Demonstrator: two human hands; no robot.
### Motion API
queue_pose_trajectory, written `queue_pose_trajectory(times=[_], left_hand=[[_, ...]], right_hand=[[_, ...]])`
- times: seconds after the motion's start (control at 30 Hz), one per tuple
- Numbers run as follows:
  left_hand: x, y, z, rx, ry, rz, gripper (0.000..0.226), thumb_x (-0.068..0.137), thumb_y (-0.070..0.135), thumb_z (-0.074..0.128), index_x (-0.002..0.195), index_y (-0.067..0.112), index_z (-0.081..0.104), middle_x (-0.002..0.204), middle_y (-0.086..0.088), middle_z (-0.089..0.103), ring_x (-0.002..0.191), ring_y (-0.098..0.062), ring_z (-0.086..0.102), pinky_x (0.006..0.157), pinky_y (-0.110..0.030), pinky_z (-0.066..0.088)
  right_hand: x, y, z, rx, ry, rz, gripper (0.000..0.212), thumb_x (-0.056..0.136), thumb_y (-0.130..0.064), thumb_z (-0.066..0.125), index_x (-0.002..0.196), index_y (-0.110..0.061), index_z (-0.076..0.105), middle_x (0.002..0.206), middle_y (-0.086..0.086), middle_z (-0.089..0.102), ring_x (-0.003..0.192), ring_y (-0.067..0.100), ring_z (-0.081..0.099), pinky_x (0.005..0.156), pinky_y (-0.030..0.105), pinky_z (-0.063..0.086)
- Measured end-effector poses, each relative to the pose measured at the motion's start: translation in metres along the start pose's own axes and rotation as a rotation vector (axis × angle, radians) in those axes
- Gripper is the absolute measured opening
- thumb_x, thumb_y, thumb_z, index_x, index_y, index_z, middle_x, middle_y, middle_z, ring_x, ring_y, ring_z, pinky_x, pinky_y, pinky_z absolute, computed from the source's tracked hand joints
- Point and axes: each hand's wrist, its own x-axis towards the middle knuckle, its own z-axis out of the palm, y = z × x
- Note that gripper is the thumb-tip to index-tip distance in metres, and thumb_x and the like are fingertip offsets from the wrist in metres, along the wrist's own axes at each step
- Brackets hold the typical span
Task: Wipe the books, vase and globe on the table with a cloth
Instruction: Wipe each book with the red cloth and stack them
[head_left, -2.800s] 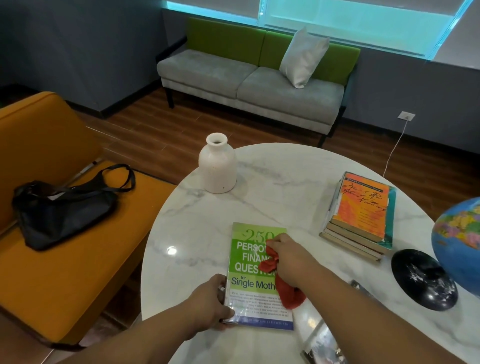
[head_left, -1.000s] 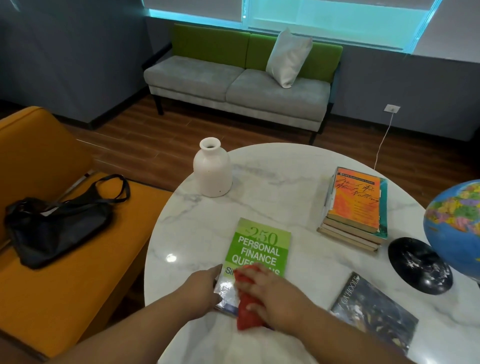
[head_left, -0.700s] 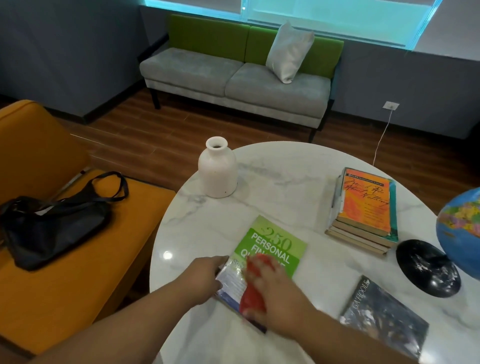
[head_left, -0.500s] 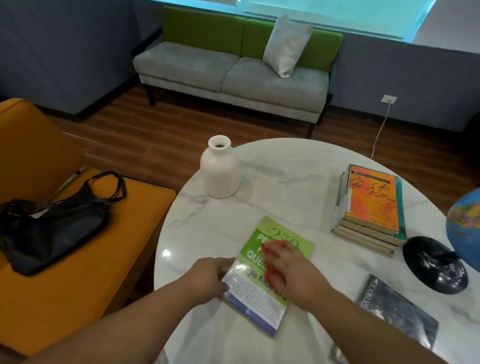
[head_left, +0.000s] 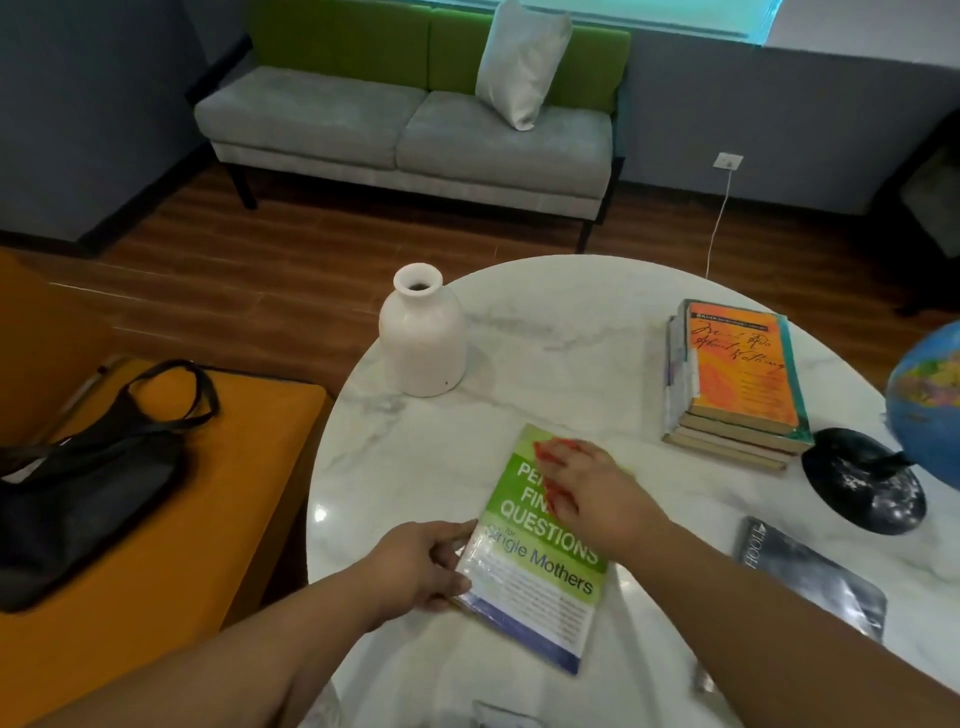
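A green paperback (head_left: 540, 551) with "Questions for Single Mothers" on its cover lies flat on the round white marble table (head_left: 571, 343), turned at a slant, near the table's near-left edge. The left hand (head_left: 423, 564) grips the book's left edge, fingers curled over the cover and thumb at the side. The right hand (head_left: 592, 491) lies palm-down on the upper half of the same cover, pressing a red cloth (head_left: 553, 457) flat against it; only the cloth's edges show past the fingertips.

Beyond the book, toward the far-left rim of the table, a white ceramic vase (head_left: 422, 332) stands upright, well apart from it. To the far right of the book sits a stack of books (head_left: 735, 379) topped by an orange cover. Right of that stack, at the picture's edge, stands a blue globe (head_left: 930, 395) on a black round base (head_left: 862, 488). A dark-covered book (head_left: 810, 577) lies flat to the right of the green paperback, beside the right forearm.
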Motion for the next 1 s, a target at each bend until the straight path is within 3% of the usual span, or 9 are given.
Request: queue_pose_trajectory(times=[0.1,0.17,0.27,0.4,0.47,0.53,0.8,0.9,1.0], left_hand=[[0.001,-0.002,-0.003,-0.004,-0.020,-0.007,0.065,0.079,-0.008,0.069,0.133,0.026,0.055,0.108,-0.024,0.064,0.083,-0.021,0.068,0.073,-0.035,0.061],[0.001,-0.003,-0.003,-0.021,-0.020,-0.004,0.063,0.079,-0.008,0.069,0.132,0.023,0.055,0.097,-0.019,0.064,0.077,-0.019,0.068,0.073,-0.035,0.061],[0.002,-0.002,-0.003,-0.044,-0.015,0.025,0.055,0.078,-0.008,0.070,0.123,0.021,0.060,0.084,-0.007,0.056,0.069,-0.015,0.063,0.076,-0.040,0.060],[0.003,0.001,-0.005,-0.029,-0.037,0.014,0.062,0.080,-0.008,0.069,0.131,0.026,0.056,0.090,-0.010,0.062,0.074,-0.016,0.065,0.074,-0.034,0.060],[0.002,0.000,-0.005,-0.025,-0.043,0.012,0.064,0.080,-0.006,0.069,0.132,0.028,0.054,0.102,-0.018,0.066,0.079,-0.019,0.068,0.073,-0.033,0.061],[0.001,0.000,-0.005,-0.020,-0.045,0.018,0.064,0.081,-0.006,0.068,0.132,0.028,0.054,0.104,-0.018,0.065,0.081,-0.020,0.067,0.072,-0.032,0.061],[0.007,-0.005,-0.010,-0.148,-0.150,-0.027,0.062,0.082,-0.013,0.057,0.123,0.033,0.060,0.090,-0.009,0.054,0.081,-0.018,0.063,0.067,-0.027,0.057],[0.006,-0.003,-0.012,-0.104,-0.160,-0.026,0.066,0.081,-0.015,0.055,0.128,0.033,0.056,0.091,-0.008,0.057,0.081,-0.016,0.063,0.070,-0.028,0.058],[0.004,-0.001,-0.011,-0.090,-0.154,-0.023,0.069,0.081,-0.015,0.055,0.131,0.032,0.054,0.094,-0.009,0.058,0.082,-0.018,0.064,0.070,-0.028,0.059]], right_hand=[[-0.001,-0.023,0.009,0.009,0.040,0.063,0.053,0.097,-0.034,0.042,0.148,-0.024,0.035,0.157,-0.006,0.026,0.143,0.022,0.018,0.118,0.031,0.010],[-0.024,-0.051,0.023,0.039,-0.005,-0.192,0.053,0.090,-0.033,0.043,0.142,-0.020,0.046,0.152,-0.001,0.036,0.140,0.026,0.029,0.119,0.039,0.017],[-0.040,-0.060,0.030,0.048,-0.126,-0.456,0.048,0.084,-0.026,0.052,0.131,-0.018,0.057,0.146,0.004,0.047,0.137,0.022,0.037,0.118,0.036,0.018],[-0.003,-0.026,0.009,0.035,0.014,-0.170,0.049,0.090,-0.026,0.047,0.138,-0.019,0.051,0.151,-0.001,0.039,0.139,0.025,0.031,0.118,0.033,0.019],[0.016,-0.014,-0.003,-0.031,0.009,0.081,0.049,0.098,-0.028,0.043,0.146,-0.022,0.039,0.157,-0.004,0.025,0.144,0.025,0.019,0.118,0.029,0.006],[0.023,-0.017,-0.003,-0.066,0.011,0.165,0.050,0.100,-0.030,0.038,0.149,-0.022,0.032,0.159,-0.003,0.018,0.145,0.023,0.013,0.118,0.029,0.000],[-0.064,-0.067,0.029,0.123,-0.113,-0.442,0.048,0.081,-0.027,0.054,0.128,-0.019,0.058,0.140,0.001,0.052,0.135,0.020,0.039,0.118,0.035,0.020],[-0.064,-0.025,0.027,0.223,-0.031,-0.186,0.048,0.079,-0.022,0.059,0.127,-0.023,0.060,0.142,-0.006,0.050,0.136,0.019,0.037,0.113,0.040,0.032],[-0.048,0.002,0.018,0.150,0.119,0.163,0.047,0.090,-0.029,0.055,0.136,-0.030,0.051,0.150,-0.012,0.038,0.140,0.018,0.027,0.116,0.038,0.028]])
